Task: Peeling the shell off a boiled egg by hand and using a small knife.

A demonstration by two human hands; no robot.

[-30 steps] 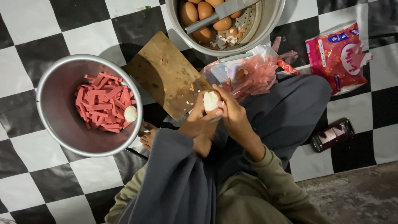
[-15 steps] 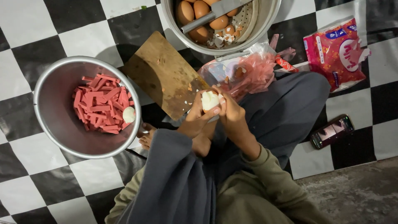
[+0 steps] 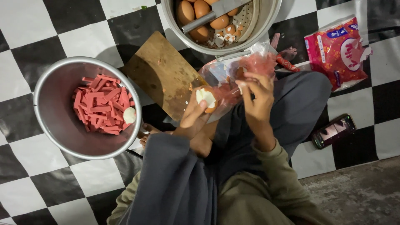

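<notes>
Down on the checkered black-and-white floor (image 3: 37, 29), I'm sitting cross-legged with both hands up over my lap. My left hand (image 3: 196, 118) has its fingers curled around a half-peeled boiled egg (image 3: 206, 99), white showing on top and a bit of brown shell clinging to its right side. My right hand (image 3: 256, 96) is just beside it, not touching the egg, fingertips pinched narrow on what looks like a small bit of shell, though it's too tiny to be sure. Right behind both hands sits a clear plastic bag (image 3: 250, 66) with red and pink scraps inside.

Further out, a wooden cutting board (image 3: 162, 71) lies at an angle next to a metal bowl (image 3: 58, 125) full of red sausage strips (image 3: 100, 104), with one peeled egg (image 3: 129, 115) resting at the edge of the pile. Up top there's a big metal pot (image 3: 266, 21) holding brown unpeeled eggs (image 3: 202, 8) and shell fragments. Off to my right: a red snack packet (image 3: 337, 50) and a phone (image 3: 333, 131) on the floor.
</notes>
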